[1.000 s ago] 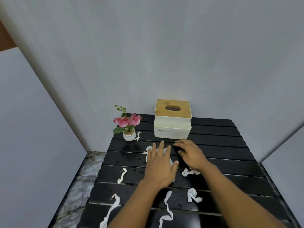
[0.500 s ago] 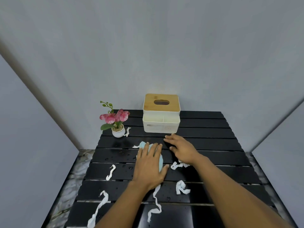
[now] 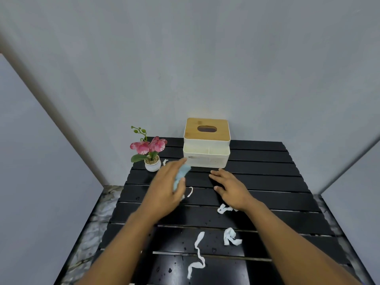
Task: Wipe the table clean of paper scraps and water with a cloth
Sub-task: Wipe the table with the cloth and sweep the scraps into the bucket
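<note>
A black slatted table (image 3: 267, 182) carries water drops and several white paper scraps: a long strip (image 3: 197, 254) near the front, a crumpled scrap (image 3: 230, 236), one (image 3: 223, 208) under my right wrist, a thin one (image 3: 190, 191) and one (image 3: 165, 161) by the flower pot. My left hand (image 3: 166, 188) is blurred and presses a light blue cloth (image 3: 181, 174) on the table, the cloth poking out past my fingers. Resting flat on the table to the right is my right hand (image 3: 230, 189), fingers spread, holding nothing.
A white tissue box with a wooden lid (image 3: 206, 142) stands at the back middle against the grey wall. A small white pot with pink flowers (image 3: 151, 153) stands at the back left. Marbled floor (image 3: 102, 206) shows past the table's left edge.
My left hand has slid the blue cloth away from me and to the left, towards the flower pot. The right hand has stayed flat in about the same place.
</note>
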